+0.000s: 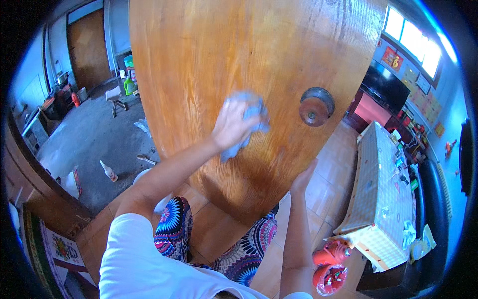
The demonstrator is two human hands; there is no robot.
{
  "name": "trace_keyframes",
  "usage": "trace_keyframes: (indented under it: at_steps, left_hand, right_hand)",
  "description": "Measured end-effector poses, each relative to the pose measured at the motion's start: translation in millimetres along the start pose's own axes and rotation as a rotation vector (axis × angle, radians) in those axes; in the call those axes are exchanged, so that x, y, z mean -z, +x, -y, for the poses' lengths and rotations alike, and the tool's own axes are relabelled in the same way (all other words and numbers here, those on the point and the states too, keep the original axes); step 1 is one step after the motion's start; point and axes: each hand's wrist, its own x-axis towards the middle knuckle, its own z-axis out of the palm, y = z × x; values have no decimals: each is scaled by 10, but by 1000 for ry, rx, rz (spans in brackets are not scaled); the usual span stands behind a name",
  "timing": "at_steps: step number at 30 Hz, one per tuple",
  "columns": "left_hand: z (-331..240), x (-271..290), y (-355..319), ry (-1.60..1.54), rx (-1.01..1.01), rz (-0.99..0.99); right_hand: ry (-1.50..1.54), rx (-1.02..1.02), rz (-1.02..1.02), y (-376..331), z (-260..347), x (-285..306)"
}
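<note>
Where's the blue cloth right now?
The blue cloth is under the left hand, pressed on the wooden door, left of the round doorknob.

Home living room: wooden door (pixel 239 74), television (pixel 386 87), cloth-covered table (pixel 383 184), tiled floor (pixel 328 174).

The wooden door (pixel 249 74) fills the view from nine to two o'clock, its face bare except the round knob (pixel 316 106) at three o'clock of the cloth (pixel 246 124). Open tiled floor (pixel 323 169) lies at four o'clock, bounded by the covered table (pixel 383 199).
</note>
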Motion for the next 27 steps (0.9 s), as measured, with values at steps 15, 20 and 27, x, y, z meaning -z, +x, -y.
trace_keyframes:
  at_steps: [15, 20, 27]
  left_hand:
    - [-141, -380, -599, -6, 18, 50]
    - [-18, -88, -308, 21, -72, 97]
    - [53, -1, 1311, 19, 327, -567]
  right_hand:
    - [54, 2, -70, -17, -30, -122]
    - [78, -3, -52, -47, -38, -77]
    - [86, -54, -17, -3, -134, 47]
